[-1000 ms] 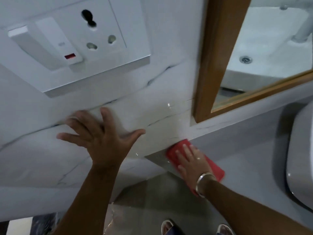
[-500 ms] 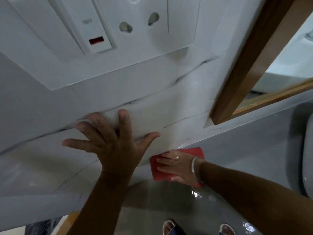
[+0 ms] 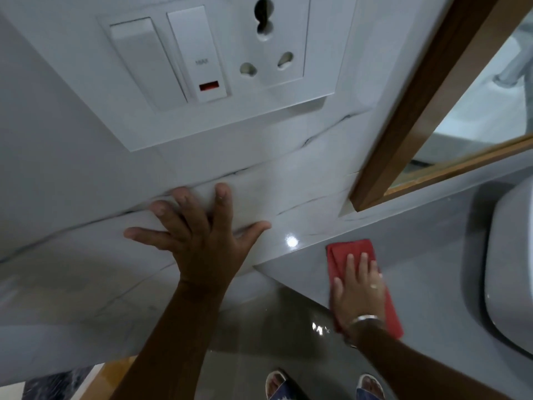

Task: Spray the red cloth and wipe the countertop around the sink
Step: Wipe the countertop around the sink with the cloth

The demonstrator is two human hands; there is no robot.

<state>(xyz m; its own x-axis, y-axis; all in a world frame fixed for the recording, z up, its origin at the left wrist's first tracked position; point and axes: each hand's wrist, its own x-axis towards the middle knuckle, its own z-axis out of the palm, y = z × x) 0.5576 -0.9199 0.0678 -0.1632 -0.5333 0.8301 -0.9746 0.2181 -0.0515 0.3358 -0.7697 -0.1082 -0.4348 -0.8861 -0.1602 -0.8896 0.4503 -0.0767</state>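
Note:
A folded red cloth (image 3: 349,254) lies flat on the grey countertop (image 3: 432,269), near its left end and the back wall. My right hand (image 3: 359,293) presses flat on the cloth with fingers spread, a ring and a metal bangle on it. The white sink basin (image 3: 510,269) sits at the right edge of the head view, apart from the cloth. My left hand (image 3: 202,241) is braced flat against the white marbled wall, fingers splayed, holding nothing. No spray bottle is in view.
A white switch and socket plate (image 3: 213,67) is on the wall above my left hand. A wood-framed mirror (image 3: 409,116) hangs at the upper right. Glossy floor tiles (image 3: 277,336) and my sandalled feet (image 3: 277,383) show below the countertop's left edge.
My right hand has turned and slid the red cloth to the right along the countertop, away from the corner. My left hand stays braced on the wall. The camera has shifted.

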